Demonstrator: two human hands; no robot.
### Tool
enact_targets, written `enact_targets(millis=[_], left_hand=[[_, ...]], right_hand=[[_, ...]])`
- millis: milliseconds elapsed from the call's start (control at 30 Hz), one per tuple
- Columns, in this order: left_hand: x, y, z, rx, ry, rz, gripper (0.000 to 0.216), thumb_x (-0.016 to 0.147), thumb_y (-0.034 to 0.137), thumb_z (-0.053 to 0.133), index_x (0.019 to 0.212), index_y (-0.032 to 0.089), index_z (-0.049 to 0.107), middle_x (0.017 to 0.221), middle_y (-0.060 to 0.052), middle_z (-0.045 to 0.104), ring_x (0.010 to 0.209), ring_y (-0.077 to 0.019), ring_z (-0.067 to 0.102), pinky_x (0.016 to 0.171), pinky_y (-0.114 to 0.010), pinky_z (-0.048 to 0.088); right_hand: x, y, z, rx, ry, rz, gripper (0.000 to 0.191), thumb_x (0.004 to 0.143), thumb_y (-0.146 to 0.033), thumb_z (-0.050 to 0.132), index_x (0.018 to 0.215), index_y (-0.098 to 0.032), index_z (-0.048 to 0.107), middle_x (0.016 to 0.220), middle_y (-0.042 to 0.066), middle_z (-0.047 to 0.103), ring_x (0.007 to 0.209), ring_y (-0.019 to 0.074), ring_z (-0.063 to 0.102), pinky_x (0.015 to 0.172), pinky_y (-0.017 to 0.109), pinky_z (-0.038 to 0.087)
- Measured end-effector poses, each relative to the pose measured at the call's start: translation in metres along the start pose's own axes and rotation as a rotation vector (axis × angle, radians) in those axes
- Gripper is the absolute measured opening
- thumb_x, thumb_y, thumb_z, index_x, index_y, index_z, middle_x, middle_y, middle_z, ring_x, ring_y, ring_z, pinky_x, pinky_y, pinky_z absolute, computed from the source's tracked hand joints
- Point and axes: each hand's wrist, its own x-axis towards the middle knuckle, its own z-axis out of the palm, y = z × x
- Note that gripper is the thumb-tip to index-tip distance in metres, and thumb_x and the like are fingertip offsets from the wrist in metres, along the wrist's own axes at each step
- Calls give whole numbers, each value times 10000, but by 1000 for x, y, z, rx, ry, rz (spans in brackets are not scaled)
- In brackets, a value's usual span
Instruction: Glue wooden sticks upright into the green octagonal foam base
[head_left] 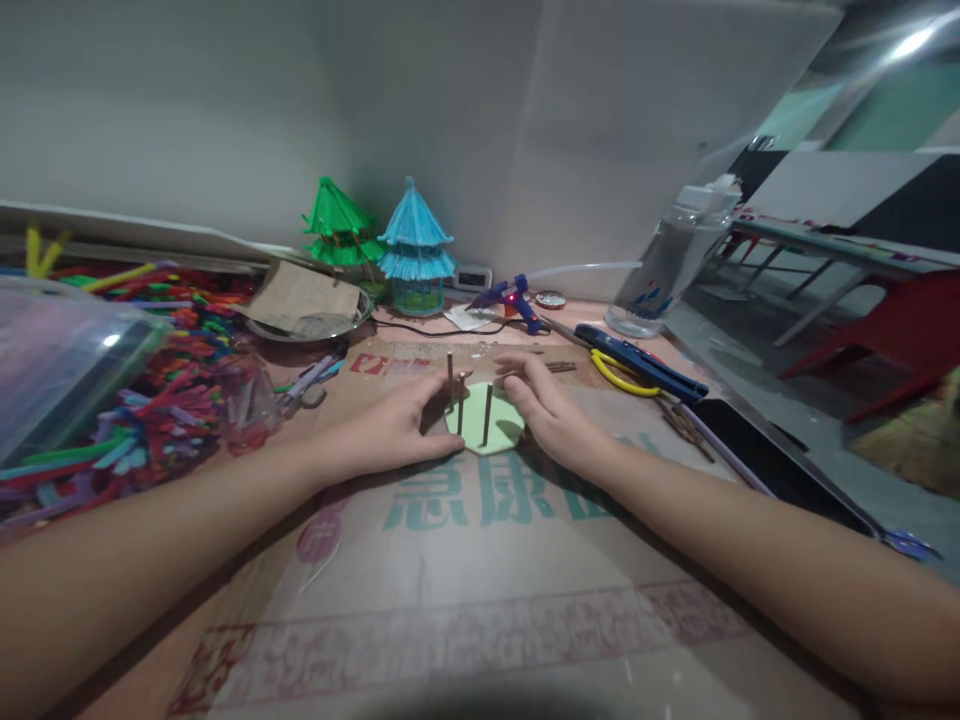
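Note:
A pale green flat base (506, 428) with angled edges lies on the printed sheet between my two hands. Several thin brown sticks (487, 415) stand upright on it. My left hand (397, 425) curves round the base's left edge, thumb at the front and fingers behind the sticks, partly hidden. From the right, my right hand (551, 410) is bent round the opposite edge, its fingertips at the far side.
Behind stand a green pavilion model (334, 225) and a blue one (416, 250), with a glue gun (514, 300) beside them. Pipe cleaners (180, 370) heap up at left. Yellow-handled pliers (622, 375), a blue tool (637, 360) and a water bottle (667, 260) are at right.

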Motion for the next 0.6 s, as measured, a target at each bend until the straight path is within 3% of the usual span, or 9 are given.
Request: enact_targets(millis=[267,467,600], left_hand=[[0,0,4,-6,22,-61,536,846,482,733,1277,218,554,1296,-111,650,1202,-319,620,1024,-473,518],[0,-1,4,-37,17,-50,627,815,508,772,1331,242,534,1345,-107,636,1257,-321,599,1062,-473,500],[1,1,4,-17,13,-64,626,798,520,778,1306,235,549,1350,-120,636,1264,-338,601,1055,-480,511]], right_hand=[[4,2,-11,-61,-70,-10,329,1042,-381,438,1305,-194,500,1310,156,611,1195,245,620,1059,484,485],[4,5,-8,-37,-4,32,364,1043,-389,420,1338,-182,471,1327,165,592,1192,234,609,1075,476,470],[5,6,-5,-33,-36,40,346,1044,-407,421,1296,-187,506,1310,153,609,1225,246,590,1089,482,453]])
